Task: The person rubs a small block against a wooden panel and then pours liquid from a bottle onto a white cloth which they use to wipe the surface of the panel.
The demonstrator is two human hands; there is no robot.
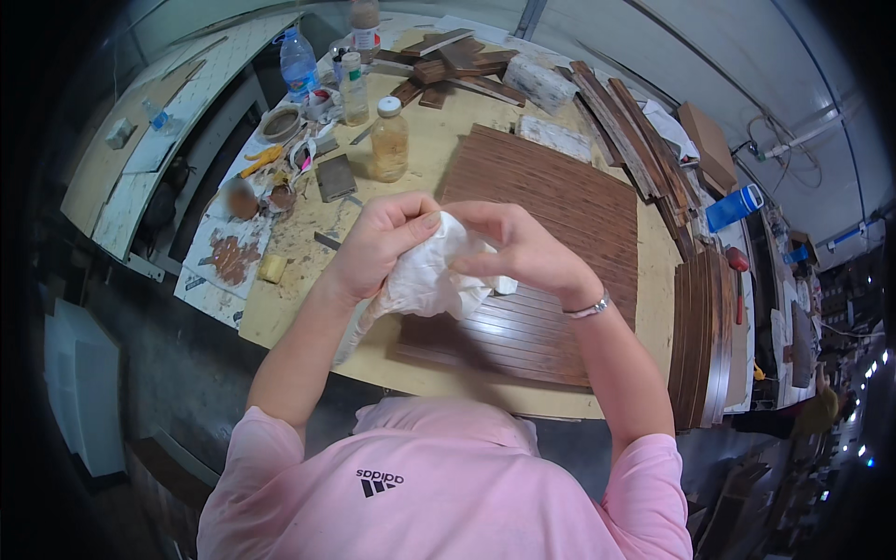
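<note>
A crumpled white cloth (427,277) hangs between my two hands, above the near left part of a brown slatted wooden panel (551,219). My left hand (381,245) pinches its upper edge between thumb and fingers. From the other side my right hand (523,245) holds the cloth too, its fingers bent over the top and the thumb against the front. One twisted end of the cloth droops toward the table's near edge. Light shines off the panel's dark grooved surface just below the cloth. Part of the panel is hidden behind my hands and the cloth.
Beyond my left hand stands a jar of yellowish liquid (390,140), near a dark sanding block (336,177). Wood offcuts (457,65) lie piled at the back. Stacked brown slats (700,341) and a blue bottle (735,207) are at the right. A yellow sponge (272,269) sits at the left.
</note>
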